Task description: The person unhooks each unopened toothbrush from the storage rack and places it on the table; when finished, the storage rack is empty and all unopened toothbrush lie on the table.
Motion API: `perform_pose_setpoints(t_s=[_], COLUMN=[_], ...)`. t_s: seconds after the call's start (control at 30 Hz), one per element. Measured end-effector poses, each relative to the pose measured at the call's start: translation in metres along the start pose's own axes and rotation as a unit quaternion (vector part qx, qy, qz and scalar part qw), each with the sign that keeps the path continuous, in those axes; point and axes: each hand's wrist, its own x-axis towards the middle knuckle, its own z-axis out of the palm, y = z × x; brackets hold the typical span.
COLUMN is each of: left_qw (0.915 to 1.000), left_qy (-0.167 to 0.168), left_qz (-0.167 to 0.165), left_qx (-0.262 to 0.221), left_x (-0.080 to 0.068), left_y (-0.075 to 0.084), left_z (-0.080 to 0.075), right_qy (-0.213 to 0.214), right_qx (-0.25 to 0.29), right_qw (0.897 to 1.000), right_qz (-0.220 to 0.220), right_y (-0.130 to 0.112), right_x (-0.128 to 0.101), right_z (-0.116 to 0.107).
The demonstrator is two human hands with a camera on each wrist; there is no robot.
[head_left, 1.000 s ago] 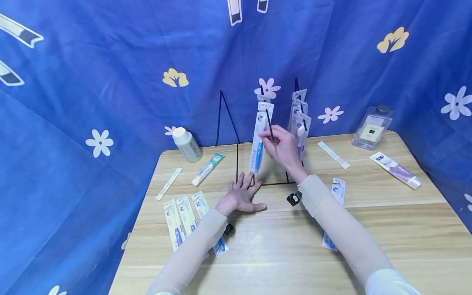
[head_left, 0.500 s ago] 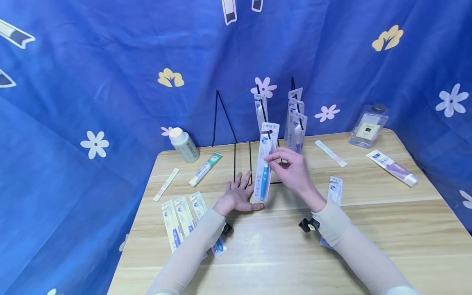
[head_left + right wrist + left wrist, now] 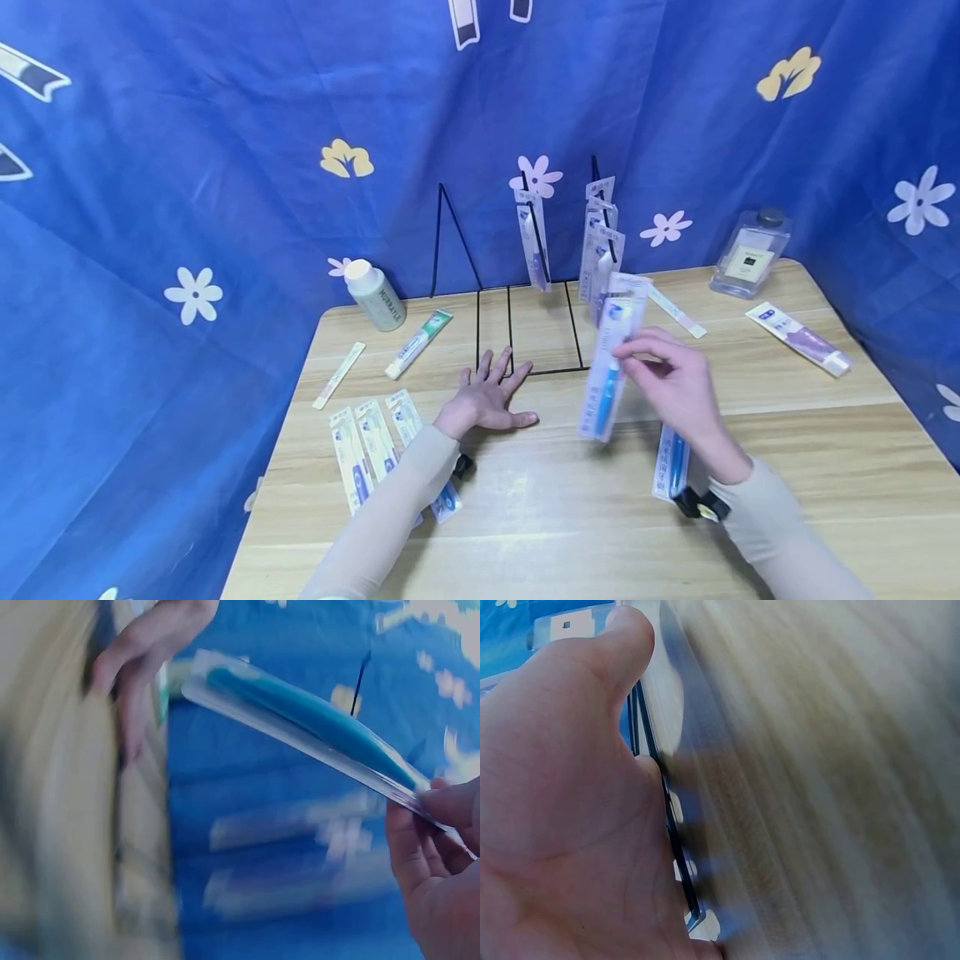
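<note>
we wear long, close-fitting sleeves of pale beige cloth on both arms, reaching to the wrists and leaving our hands bare. a small black camera unit is strapped under our right wrist, and another black unit sits at our left wrist beside the cuff.

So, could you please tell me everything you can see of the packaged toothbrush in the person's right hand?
The packaged toothbrush is a long, narrow blister pack: a white printed card under clear plastic, with a blue-handled brush inside. The right hand pinches it about mid-length, holding it in the air above the wooden table, nearly upright and tilted a little, handle end down. It hangs to the right of the black wire display rack, touching neither the rack nor the table. The print is too blurred to read.
</note>
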Motion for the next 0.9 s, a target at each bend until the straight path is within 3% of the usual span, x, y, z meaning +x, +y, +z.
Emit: perform_pose_setpoints(t_s=[0.1,0.23,0.37,0.47,0.73,0.9], left_qw=[1.0000,0.9999,0.9997,0.9999,1.0000,1.0000], left_qy=[-0.002,0.005,0.017,0.010,0.006,0.006], left_qz=[0.000,0.005,0.007,0.004,-0.003,0.001], left_qx=[0.006,0.007,0.013,0.014,0.006,0.003], left_x=[-0.001,0.005,0.012,0.014,0.018,0.007], left_y=[0.002,-0.001,-0.006,-0.008,-0.010,-0.003], left_z=[-0.001,0.005,0.012,0.013,0.018,0.006], right_qy=[0.013,-0.005,-0.050,-0.080,-0.138,-0.186], right_qx=[-0.065,-0.108,-0.077,-0.061,-0.096,-0.189], right_qw=[0.996,0.980,0.960,0.947,0.930,0.921], right_qz=[0.065,0.167,0.264,0.305,0.326,0.286], right_y=[0.023,0.058,0.083,0.096,0.111,0.099], right_x=[-0.014,-0.034,-0.049,-0.054,-0.055,-0.050], right_z=[-0.037,-0.081,-0.106,-0.109,-0.103,-0.108])
